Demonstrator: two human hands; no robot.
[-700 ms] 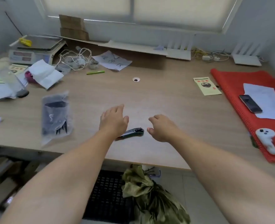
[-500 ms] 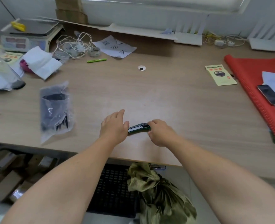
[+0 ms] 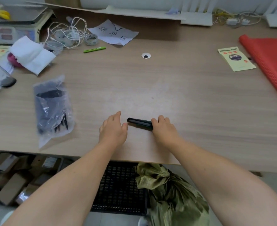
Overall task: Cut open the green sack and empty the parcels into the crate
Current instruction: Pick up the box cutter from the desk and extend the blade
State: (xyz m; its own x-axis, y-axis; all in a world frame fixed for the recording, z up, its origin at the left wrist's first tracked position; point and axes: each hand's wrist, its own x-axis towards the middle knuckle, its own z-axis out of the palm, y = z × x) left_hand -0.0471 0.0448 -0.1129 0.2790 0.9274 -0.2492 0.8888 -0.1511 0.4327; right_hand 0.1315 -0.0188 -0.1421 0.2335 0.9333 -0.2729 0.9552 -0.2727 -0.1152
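A dark green utility knife lies near the front edge of the wooden table. My right hand grips its right end, fingers curled round the handle. My left hand rests flat on the table just left of the knife's free end, fingers relaxed, holding nothing. Below the table edge, on the floor, stands the tied green sack. It leans against a black perforated crate on its left.
A clear bag of black items lies left of my hands. Farther back are white cables, a green pen, papers and a scale. A red mat and a leaflet sit at right. Cardboard boxes crowd the floor at left.
My right hand has closed round the knife's right end and drawn it rightward, clear of my left hand. The view has tilted down, showing more of the sack and crate.
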